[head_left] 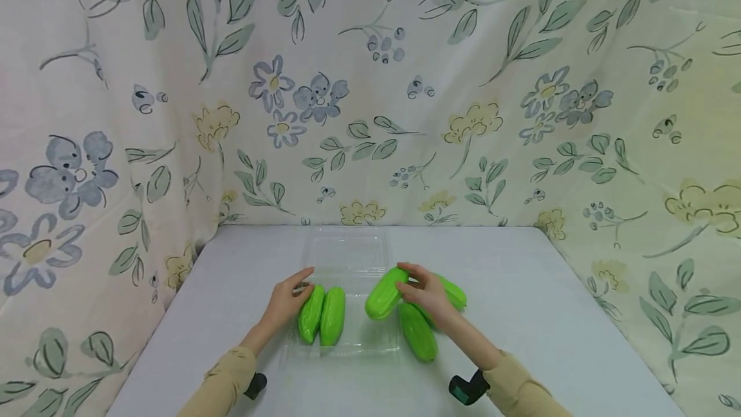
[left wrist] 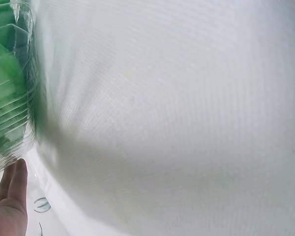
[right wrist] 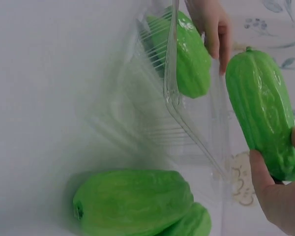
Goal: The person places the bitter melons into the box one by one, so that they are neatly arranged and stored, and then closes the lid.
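Observation:
My right hand (head_left: 429, 296) grips a bright green, lightly ridged cucumber (head_left: 383, 298) by one end, fingers and thumb round it. It hangs tilted over the right side of a clear plastic box (head_left: 365, 334). Two similar cucumbers, a left one (head_left: 311, 319) and a right one (head_left: 332, 318), lie side by side in the box's left part. At the box's far left corner is my left hand (head_left: 282, 306), its fingers (left wrist: 19, 182) fairly straight against the clear wall, close to the left cucumber. Its thumb is partly hidden.
Right of the box, a near cucumber (head_left: 418, 334) and a far one (head_left: 454, 292) lie on the white table (head_left: 509, 275), partly behind my right hand and forearm. The box's clear lid (head_left: 345, 253) lies opened out at the back. A floral curtain (head_left: 359, 82) stands behind.

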Action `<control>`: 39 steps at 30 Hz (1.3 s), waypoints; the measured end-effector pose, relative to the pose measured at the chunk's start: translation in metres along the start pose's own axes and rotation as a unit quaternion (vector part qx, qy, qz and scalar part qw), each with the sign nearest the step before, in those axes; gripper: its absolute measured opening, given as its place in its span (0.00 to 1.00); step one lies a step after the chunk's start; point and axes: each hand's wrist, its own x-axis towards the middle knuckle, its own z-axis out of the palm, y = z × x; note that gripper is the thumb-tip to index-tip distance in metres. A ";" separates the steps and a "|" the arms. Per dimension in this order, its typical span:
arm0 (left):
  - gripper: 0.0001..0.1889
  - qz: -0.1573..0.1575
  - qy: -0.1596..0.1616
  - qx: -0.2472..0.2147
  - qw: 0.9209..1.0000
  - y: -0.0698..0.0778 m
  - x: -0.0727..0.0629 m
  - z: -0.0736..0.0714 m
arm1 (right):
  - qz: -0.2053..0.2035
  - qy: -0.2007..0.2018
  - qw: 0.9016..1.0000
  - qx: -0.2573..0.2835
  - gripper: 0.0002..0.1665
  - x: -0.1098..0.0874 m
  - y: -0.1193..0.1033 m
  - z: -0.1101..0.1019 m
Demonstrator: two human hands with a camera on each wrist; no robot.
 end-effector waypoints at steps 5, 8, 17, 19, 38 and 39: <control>0.22 0.002 0.001 -0.004 1.000 0.000 0.000 0.000 | -0.011 -0.019 1.000 -0.001 0.30 0.003 0.000 0.004; 0.22 0.005 0.001 -0.005 1.000 0.000 0.000 0.000 | -0.021 -0.028 0.999 -0.004 0.30 0.004 0.000 0.007; 0.22 0.006 0.000 -0.004 1.000 -0.001 -0.001 0.000 | -0.024 -0.037 0.999 0.014 0.30 0.008 -0.001 0.019; 0.22 0.008 0.001 -0.003 1.000 -0.001 -0.001 0.000 | -0.025 -0.043 0.999 0.016 0.30 0.008 0.000 0.021; 0.22 0.015 0.005 -0.009 1.000 0.001 -0.001 0.000 | -0.043 -0.046 0.998 -0.030 0.29 0.011 0.005 0.039; 0.22 0.015 0.005 -0.010 1.000 0.001 -0.001 0.000 | -0.042 -0.045 0.998 -0.030 0.29 0.011 0.005 0.040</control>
